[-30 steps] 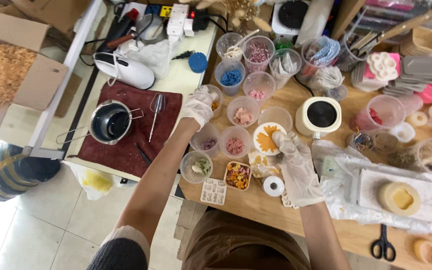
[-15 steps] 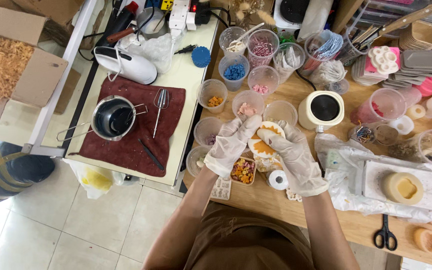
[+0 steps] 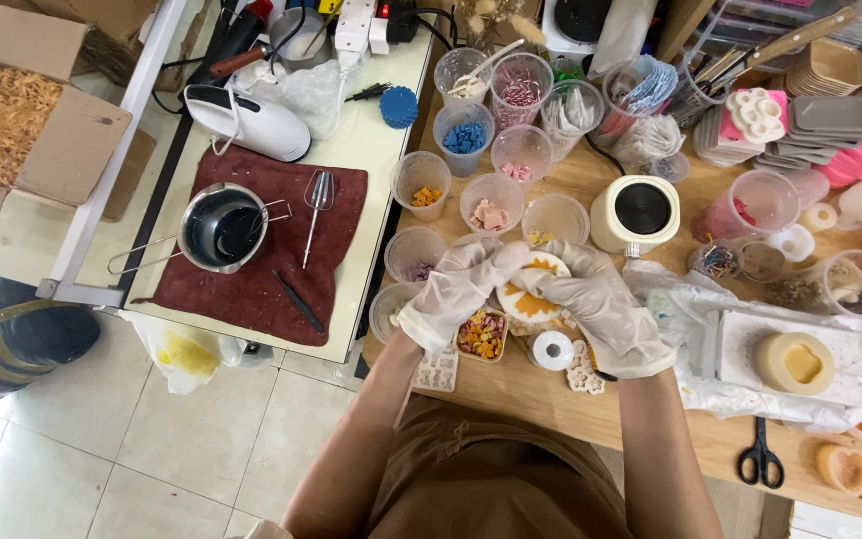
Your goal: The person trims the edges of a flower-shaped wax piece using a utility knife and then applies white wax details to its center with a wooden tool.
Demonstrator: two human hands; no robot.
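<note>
Both my hands wear thin white gloves and meet over the front of the wooden table (image 3: 541, 404). My left hand (image 3: 454, 290) and my right hand (image 3: 599, 305) together hold a round white mould with an orange sun-shaped piece (image 3: 523, 295) in it. Just below them sit a small square tray of mixed coloured bits (image 3: 482, 334) and a white tape roll (image 3: 553, 350). Clear plastic cups with coloured pieces (image 3: 491, 209) stand right behind my hands.
A metal pot (image 3: 221, 228), a whisk (image 3: 317, 200) and a dark stick lie on a maroon towel (image 3: 261, 289) to the left. A cream jar with a black lid (image 3: 639, 211), a round beige casting (image 3: 794, 361) on plastic wrap, and scissors (image 3: 759, 455) are on the right.
My left hand came back from the cups at the rear and joined my right hand on the round mould. Both hands now press around it near the table's front.
</note>
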